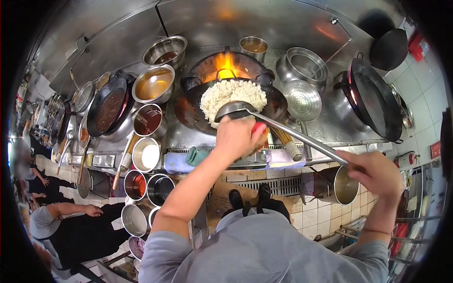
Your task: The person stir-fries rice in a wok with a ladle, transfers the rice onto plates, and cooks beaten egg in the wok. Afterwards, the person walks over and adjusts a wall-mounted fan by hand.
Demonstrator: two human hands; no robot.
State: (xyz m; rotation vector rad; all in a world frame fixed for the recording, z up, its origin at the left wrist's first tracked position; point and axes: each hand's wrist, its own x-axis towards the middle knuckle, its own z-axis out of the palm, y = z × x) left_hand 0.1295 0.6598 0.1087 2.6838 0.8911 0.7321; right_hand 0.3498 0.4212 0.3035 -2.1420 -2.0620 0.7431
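Head view shows a heap of white, rice-like grains (233, 89) inside a round black metal wok (274, 95), with an orange flame (226, 63) rising just behind its far edge. The right hand (373, 172) grips the end of a long-handled grey metal ladle (234, 109), whose rounded bowl rests at the near side of the heap. The left hand (235, 137) is at the wok's near side, next to a small red object (258, 129); its fingers are turned away, so I cannot tell what it grips. Right of the wok, on the grey steel surface (328, 129), sits a round perforated metal strainer (302, 100); to the left stands a shiny steel bowl of amber liquid (153, 84). A folded green cloth (197, 156) lies near the front edge.
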